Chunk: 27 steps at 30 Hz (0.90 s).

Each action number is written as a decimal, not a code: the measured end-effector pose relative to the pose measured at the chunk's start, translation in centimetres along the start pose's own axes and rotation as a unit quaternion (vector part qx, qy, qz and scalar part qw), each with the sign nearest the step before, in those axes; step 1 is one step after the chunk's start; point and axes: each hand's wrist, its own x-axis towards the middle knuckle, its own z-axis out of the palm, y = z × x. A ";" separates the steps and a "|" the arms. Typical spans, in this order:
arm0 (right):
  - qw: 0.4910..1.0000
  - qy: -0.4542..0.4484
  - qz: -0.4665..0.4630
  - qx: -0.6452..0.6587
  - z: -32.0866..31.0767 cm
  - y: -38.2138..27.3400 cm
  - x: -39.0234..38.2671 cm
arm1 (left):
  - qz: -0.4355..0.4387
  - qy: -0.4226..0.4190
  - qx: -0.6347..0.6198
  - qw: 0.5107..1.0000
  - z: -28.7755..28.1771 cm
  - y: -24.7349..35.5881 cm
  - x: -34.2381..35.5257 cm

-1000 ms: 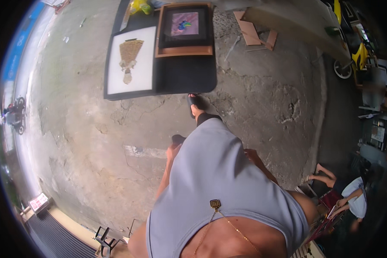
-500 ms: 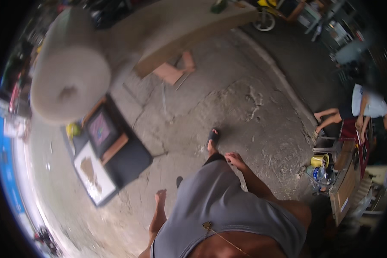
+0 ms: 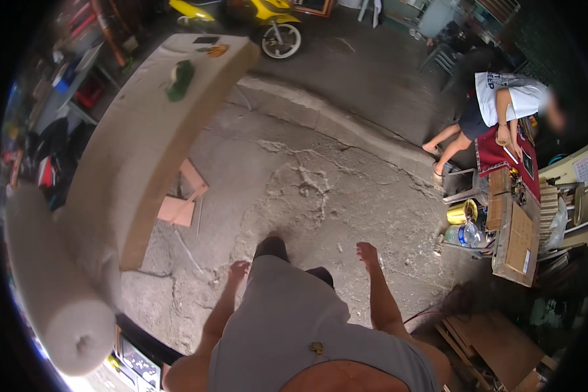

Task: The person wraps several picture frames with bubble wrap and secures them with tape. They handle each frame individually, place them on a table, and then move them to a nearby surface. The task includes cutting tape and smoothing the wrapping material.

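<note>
I am standing on cracked concrete with both arms hanging at my sides. My left hand [image 3: 240,269], beside my left thigh, has loosely bent fingers and nothing in it. My right hand [image 3: 366,255] hangs out to the right over the floor, its fingers loosely apart and holding nothing. Nearest to the left hand is a long table [image 3: 151,130] with a beige cover, well out of touch. A green object [image 3: 180,80] lies on it. A large roll of whitish wrap [image 3: 78,336] stands out at the lower left.
A raised concrete curb [image 3: 333,114] crosses ahead. At the right, another person [image 3: 506,98] leans over a red-covered table [image 3: 503,151]. Nearby are a yellow pail [image 3: 462,212] and a cardboard box [image 3: 517,238]. Brown boards [image 3: 496,346] lie low right; a yellow motorbike [image 3: 274,19] stands far off.
My view has turned right, so the table and roll have shifted left and down. My left hand has come into view. My right hand has moved away from my thigh, still with nothing in it.
</note>
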 end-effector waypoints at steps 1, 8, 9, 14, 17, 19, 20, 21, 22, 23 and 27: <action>1.000 0.008 -0.014 0.000 0.4 -1.9 1.5 | 0.064 0.053 0.192 0.978 5.4 6.7 -0.9; 0.979 0.015 0.105 0.176 0.2 -2.4 12.8 | 0.115 0.052 0.225 0.966 9.5 22.2 15.9; 0.970 -0.007 0.200 0.138 -0.6 -3.0 13.0 | 0.056 0.067 0.210 0.974 10.2 24.4 18.4; 0.929 0.091 0.328 0.145 -3.6 -11.0 16.2 | 0.006 -0.024 0.280 0.960 23.9 37.8 26.8; 0.909 0.157 0.316 0.223 -4.4 -17.0 21.1 | 0.061 -0.096 0.284 0.952 31.4 44.1 35.4; 0.893 0.149 0.340 0.254 -4.0 -19.6 25.0 | 0.138 -0.112 0.432 0.884 36.5 48.5 42.4; 0.889 0.135 0.351 0.261 -3.6 -20.3 27.1 | 0.176 -0.121 0.498 0.840 39.5 50.6 46.0; 0.885 0.122 0.361 0.268 -3.8 -22.1 29.7 | 0.160 -0.123 0.489 0.849 42.9 53.4 48.3; 0.878 0.108 0.393 0.250 -3.7 -24.4 32.2 | 0.143 -0.123 0.479 0.857 46.0 56.1 50.5; 0.872 0.091 0.423 0.230 -3.8 -27.1 35.0 | 0.124 -0.119 0.468 0.867 49.1 58.9 52.7; 0.889 0.005 0.422 0.177 -7.5 -35.8 51.1 | 0.137 -0.141 0.524 0.829 51.9 66.5 64.7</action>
